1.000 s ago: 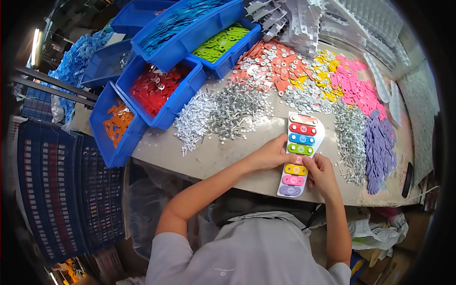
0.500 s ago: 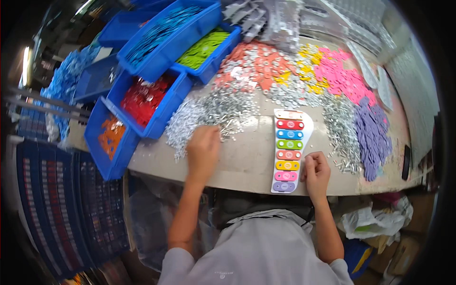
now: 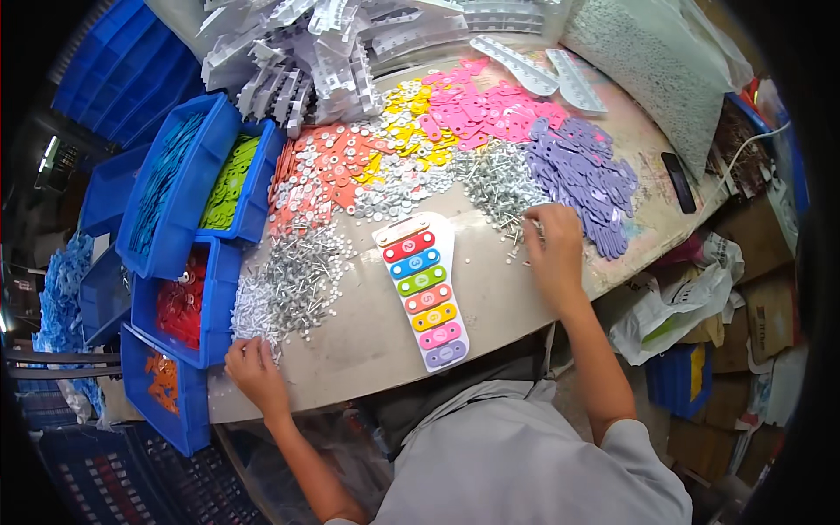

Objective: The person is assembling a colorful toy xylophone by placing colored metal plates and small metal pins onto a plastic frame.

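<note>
A toy xylophone (image 3: 429, 299) lies on the worktable, a white base crossed by several coloured bars. Its lower bars show bare dark holes at their ends; several upper ones have pale pieces there. My left hand (image 3: 257, 374) rests at the near edge of a heap of small white pieces (image 3: 252, 302), fingers bent together. Beside that heap lie silver pins (image 3: 302, 276). Over the near edge of a pile of silver screws (image 3: 500, 184), my right hand (image 3: 557, 254) has its fingers curled in a pinch, close to purple bars (image 3: 584, 179). Anything between the fingertips is too small to make out.
Blue bins (image 3: 179, 346) with coloured bars line the left side. Coral (image 3: 311, 171), yellow (image 3: 407, 122) and pink bars (image 3: 486, 109) are heaped across the back. White plastic bases (image 3: 302, 66) stack behind them. A dark phone-like object (image 3: 678, 182) lies at right.
My left hand has gone from the silver pins to the white pieces. My right hand has left the xylophone's side for the screw pile. The whole view has turned.
</note>
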Available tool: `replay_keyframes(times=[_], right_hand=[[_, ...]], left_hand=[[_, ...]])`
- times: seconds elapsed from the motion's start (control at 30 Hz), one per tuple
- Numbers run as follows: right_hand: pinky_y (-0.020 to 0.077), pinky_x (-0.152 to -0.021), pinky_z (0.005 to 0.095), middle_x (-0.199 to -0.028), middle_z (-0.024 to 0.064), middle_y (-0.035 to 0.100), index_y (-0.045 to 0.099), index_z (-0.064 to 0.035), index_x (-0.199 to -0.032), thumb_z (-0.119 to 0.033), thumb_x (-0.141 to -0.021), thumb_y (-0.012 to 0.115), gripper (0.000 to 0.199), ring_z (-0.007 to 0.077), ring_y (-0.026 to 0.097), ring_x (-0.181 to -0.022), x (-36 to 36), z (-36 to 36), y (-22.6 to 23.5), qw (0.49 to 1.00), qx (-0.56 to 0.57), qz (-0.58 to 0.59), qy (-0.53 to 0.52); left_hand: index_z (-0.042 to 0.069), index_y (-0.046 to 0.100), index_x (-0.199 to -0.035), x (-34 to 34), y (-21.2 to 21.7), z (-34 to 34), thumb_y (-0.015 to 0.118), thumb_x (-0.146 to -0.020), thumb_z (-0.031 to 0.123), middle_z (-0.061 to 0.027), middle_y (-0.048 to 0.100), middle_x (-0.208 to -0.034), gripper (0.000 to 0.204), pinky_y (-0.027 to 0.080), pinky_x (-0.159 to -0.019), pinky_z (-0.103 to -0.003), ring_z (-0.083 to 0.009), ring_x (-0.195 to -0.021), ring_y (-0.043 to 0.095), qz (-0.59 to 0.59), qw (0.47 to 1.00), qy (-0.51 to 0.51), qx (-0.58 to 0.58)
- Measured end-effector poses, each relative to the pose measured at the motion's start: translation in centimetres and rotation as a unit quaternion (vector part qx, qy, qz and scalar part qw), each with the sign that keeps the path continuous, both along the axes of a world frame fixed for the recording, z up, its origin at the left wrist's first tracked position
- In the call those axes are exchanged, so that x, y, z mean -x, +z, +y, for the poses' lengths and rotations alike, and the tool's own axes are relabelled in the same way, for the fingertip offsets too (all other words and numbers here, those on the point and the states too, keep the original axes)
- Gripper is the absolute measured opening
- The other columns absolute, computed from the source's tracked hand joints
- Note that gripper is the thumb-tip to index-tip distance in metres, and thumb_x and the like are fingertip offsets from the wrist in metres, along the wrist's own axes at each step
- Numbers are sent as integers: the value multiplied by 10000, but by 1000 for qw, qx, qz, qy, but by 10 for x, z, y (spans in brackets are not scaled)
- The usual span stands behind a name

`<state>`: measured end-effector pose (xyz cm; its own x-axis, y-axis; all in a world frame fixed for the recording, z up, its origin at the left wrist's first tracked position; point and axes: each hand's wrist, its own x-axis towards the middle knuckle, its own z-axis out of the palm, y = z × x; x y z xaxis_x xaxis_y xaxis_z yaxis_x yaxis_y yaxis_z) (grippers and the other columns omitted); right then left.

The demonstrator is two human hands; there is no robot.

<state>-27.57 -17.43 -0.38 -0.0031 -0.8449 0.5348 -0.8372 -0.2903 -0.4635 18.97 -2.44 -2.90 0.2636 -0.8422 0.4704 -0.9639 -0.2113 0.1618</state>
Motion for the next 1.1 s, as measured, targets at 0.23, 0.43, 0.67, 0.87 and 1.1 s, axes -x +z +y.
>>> replay_keyframes(times=[0.23,0.43,0.67,0.87,1.1], right_hand=[[430,-877,440,-918,107,650,645,-55,-967,-92,-906,698,89,328,586,-938,36,-12,-15,993,-97,66,-20],[422,-674,286,-766,-15,570,618,-28,-956,-99,-979,653,83,90,537,-717,4,7,8,947,-195,-254,-31],[338,-595,201,-738,-78,534,609,-60,-949,-152,-977,660,109,3,462,-654,-51,48,12,765,-442,-415,219],[298,-563,194,-709,-91,523,593,-59,-926,-151,-984,656,126,-23,428,-630,-57,55,-2,717,-499,-430,228],[235,-521,202,-662,-109,489,566,-62,-905,-143,-997,669,161,-34,373,-576,-62,59,-5,755,-487,-377,225]], left_hand=[[23,641,-989,16,9,-6,726,-944,76,-45,646,-891,110,478,-767,-326,-160,-836,627,293,952,68,56],[34,615,-1055,92,27,-21,721,-927,-24,-61,696,-878,176,511,-661,-223,-128,-768,680,708,703,-63,6],[-13,670,-1136,145,22,-46,696,-962,35,-118,749,-922,182,536,-594,-214,-137,-746,705,807,546,-151,-165],[-30,698,-1114,158,13,-49,672,-991,57,-102,747,-865,152,519,-564,-200,-96,-685,678,813,515,-173,-208],[-32,712,-1072,166,5,-51,696,-984,71,-73,736,-817,136,477,-524,-188,-61,-629,628,795,538,-169,-225]])
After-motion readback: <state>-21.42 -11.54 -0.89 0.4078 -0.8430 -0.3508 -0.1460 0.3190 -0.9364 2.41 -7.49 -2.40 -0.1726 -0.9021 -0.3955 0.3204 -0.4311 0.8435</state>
